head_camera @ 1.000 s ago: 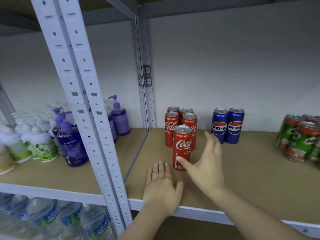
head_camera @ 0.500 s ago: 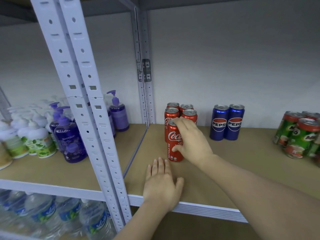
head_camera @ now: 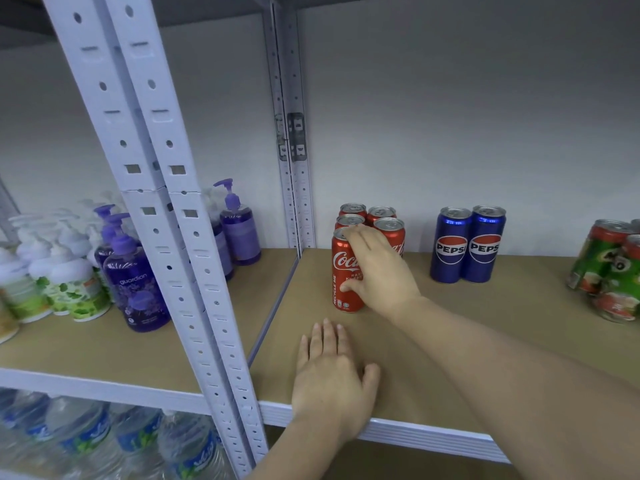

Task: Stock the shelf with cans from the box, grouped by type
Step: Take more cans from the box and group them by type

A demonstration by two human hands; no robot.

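A red Coca-Cola can (head_camera: 343, 271) stands upright on the brown shelf board (head_camera: 485, 327), right in front of a cluster of several more red Coca-Cola cans (head_camera: 382, 220). My right hand (head_camera: 377, 271) is wrapped around the front can from its right side, fingers over its top rim. My left hand (head_camera: 332, 379) lies flat, palm down, on the board near the front edge, fingers together, holding nothing. Two blue Pepsi cans (head_camera: 467, 244) stand side by side to the right. Green and red Milo cans (head_camera: 609, 271) sit at the far right edge.
A white perforated upright post (head_camera: 166, 237) stands in front on the left. Beyond it, purple soap pump bottles (head_camera: 135, 271) and white-green bottles (head_camera: 65, 282) fill the neighbouring shelf. Water bottles (head_camera: 104, 441) sit on the level below. The box is not in view.
My right hand went from open beside the front Coca-Cola can to gripping it, and the can slid back against the other red cans. My left hand stayed flat.
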